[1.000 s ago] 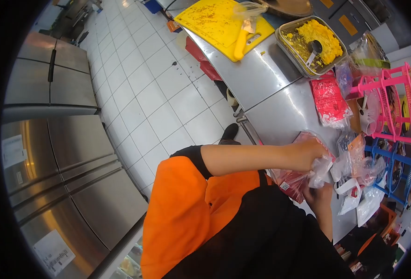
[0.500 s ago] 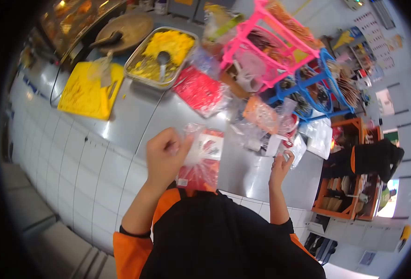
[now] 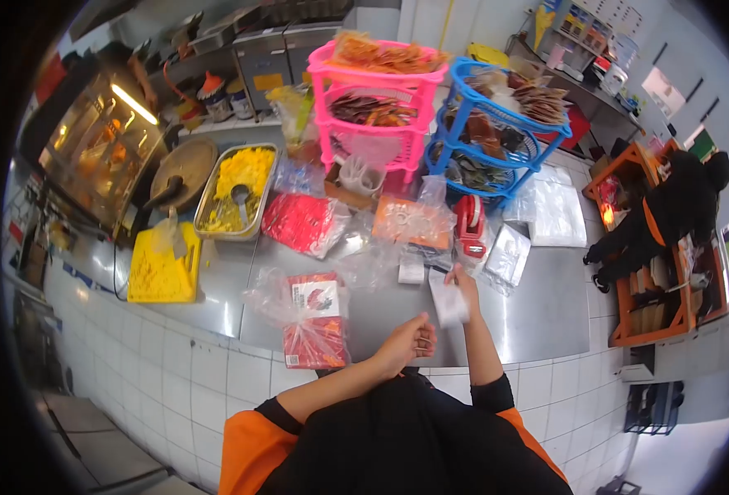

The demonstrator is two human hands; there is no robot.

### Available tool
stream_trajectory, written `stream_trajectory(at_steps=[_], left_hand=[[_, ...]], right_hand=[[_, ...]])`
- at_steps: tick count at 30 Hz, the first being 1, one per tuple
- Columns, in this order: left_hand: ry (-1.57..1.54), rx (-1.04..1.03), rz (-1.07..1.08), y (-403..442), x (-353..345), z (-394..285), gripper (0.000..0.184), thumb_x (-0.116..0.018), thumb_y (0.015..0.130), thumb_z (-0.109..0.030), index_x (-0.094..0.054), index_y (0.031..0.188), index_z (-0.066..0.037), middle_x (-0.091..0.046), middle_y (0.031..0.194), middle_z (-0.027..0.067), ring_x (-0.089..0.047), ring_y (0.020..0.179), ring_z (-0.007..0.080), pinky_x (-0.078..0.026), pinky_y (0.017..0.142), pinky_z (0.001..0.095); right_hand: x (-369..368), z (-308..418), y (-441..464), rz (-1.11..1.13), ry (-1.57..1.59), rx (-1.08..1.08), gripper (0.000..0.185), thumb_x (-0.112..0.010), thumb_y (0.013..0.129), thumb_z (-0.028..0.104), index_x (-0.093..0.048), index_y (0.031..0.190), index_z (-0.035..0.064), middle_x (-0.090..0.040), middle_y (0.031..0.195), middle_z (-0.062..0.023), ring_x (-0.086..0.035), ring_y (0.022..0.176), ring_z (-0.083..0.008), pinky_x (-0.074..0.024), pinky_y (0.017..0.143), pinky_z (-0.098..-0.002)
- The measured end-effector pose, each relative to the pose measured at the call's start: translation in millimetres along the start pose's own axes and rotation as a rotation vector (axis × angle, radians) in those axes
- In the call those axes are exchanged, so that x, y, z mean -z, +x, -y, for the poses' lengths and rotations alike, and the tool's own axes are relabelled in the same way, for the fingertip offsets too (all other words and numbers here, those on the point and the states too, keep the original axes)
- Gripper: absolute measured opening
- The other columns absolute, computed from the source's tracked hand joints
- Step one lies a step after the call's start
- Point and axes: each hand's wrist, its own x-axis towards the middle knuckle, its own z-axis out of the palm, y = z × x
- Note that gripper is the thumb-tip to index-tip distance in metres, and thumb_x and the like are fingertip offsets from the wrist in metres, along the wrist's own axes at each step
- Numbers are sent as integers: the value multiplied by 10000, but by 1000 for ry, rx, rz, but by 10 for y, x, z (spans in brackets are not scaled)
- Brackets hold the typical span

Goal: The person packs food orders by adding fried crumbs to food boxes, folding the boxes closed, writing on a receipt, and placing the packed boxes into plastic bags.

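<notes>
My right hand (image 3: pixel 465 290) pinches a small white paper slip (image 3: pixel 449 300) above the front of the steel table (image 3: pixel 546 318). My left hand (image 3: pixel 407 345) is beside it to the left, fingers curled in; whatever may be inside them is hidden. Left of that hand lies a knotted clear plastic bag (image 3: pixel 313 330) around a flat red printed package. Just beyond the slip is another small white paper (image 3: pixel 411 268). A red-and-white device (image 3: pixel 470 227), perhaps a tape dispenser, stands behind my right hand, with a clear packet (image 3: pixel 509 249) to its right.
Pink (image 3: pixel 325 91) and blue (image 3: pixel 451 124) tiered racks with packets stand at the back. A steel tray (image 3: pixel 270 177) of yellow food and a yellow cutting board (image 3: pixel 143 276) are at left. Red packets (image 3: pixel 298 223) lie mid-table. A person in black (image 3: pixel 686 202) stands by an orange shelf (image 3: pixel 628 326).
My view has turned and levelled. My left hand has moved right, away from the bagged red package and towards my right hand. The white slip now shows clearly in my right hand.
</notes>
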Motion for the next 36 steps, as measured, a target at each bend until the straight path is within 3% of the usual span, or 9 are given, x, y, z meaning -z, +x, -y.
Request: stream_trajectory(at_steps=[1, 5, 8, 17, 26, 30, 32, 34, 36], left_hand=[[-44, 4, -51, 42, -55, -5, 344, -429, 1010, -386, -566, 1048, -72, -601, 950, 37, -591, 900, 174, -469, 827, 313], [-140, -147, 45, 250, -299, -135, 475, -382, 1018, -396, -455, 1321, -38, -570, 1222, 122, -535, 1174, 243, -413, 1003, 398], [1, -209, 265, 458, -290, -152, 504, -436, 1009, -299, -349, 1430, -36, -563, 1277, 181, -538, 1202, 286, -424, 1018, 449], [395, -435, 463, 320, -1154, -709, 459, -462, 1010, -229, -324, 1418, -69, -609, 1173, 222, -692, 859, 276, -566, 786, 379], [539, -571, 395, 264, -1361, -563, 482, -506, 967, -82, -309, 1407, -86, -618, 1175, 186, -648, 1008, 251, -518, 884, 375], [646, -426, 350, 439, -937, -317, 425, -476, 976, -88, -341, 1379, -70, -636, 1108, 148, -648, 911, 199, -526, 829, 350], [703, -357, 230, 540, -632, -267, 403, -469, 983, -111, -354, 1366, -61, -650, 1057, 122, -646, 864, 178, -531, 792, 338], [855, -174, 183, 636, -325, -253, 385, -422, 979, -84, -369, 1358, -47, -653, 1016, 107, -638, 802, 166, -526, 749, 324], [991, 6, 200, 762, -193, -290, 367, -401, 976, -78, -390, 1340, -36, -658, 987, 98, -635, 773, 158, -524, 727, 311]], right_hand=[[-43, 187, -210, -56, -10, 201, 454, -513, 966, 416, -620, 706, 60, -584, 728, 22, -501, 630, -65, -384, 550, -240], [-84, 617, -1025, 44, -24, 277, 55, -681, 832, 53, -636, 802, 42, -616, 785, -4, -551, 720, -66, -430, 653, -227], [-24, 537, -1390, 138, -73, 385, 53, -675, 819, 12, -639, 857, 21, -641, 842, -18, -575, 740, -66, -442, 652, -216], [153, 362, -1757, 315, -4, 301, 104, -573, 923, 35, -648, 995, 44, -667, 921, -53, -649, 753, -115, -495, 602, -247], [229, 238, -1749, 283, 170, 220, 119, -578, 932, 57, -656, 1021, 53, -659, 770, -35, -633, 642, -101, -486, 544, -223], [376, 414, -1625, 417, 3, 410, 108, -594, 934, 98, -664, 1010, 66, -657, 767, -45, -624, 633, -94, -484, 534, -238], [584, 217, -1349, 349, -124, 925, 107, -603, 933, 107, -670, 1007, 69, -650, 758, -23, -607, 627, -91, -471, 542, -239], [818, 36, -1097, 185, 416, 383, 167, -560, 963, 175, -675, 1025, 71, -617, 730, -8, -577, 634, -92, -463, 568, -242], [1092, 93, -565, -69, 407, 466, 292, -502, 990, 269, -665, 1043, 32, -568, 682, -4, -529, 602, -90, -452, 577, -233]])
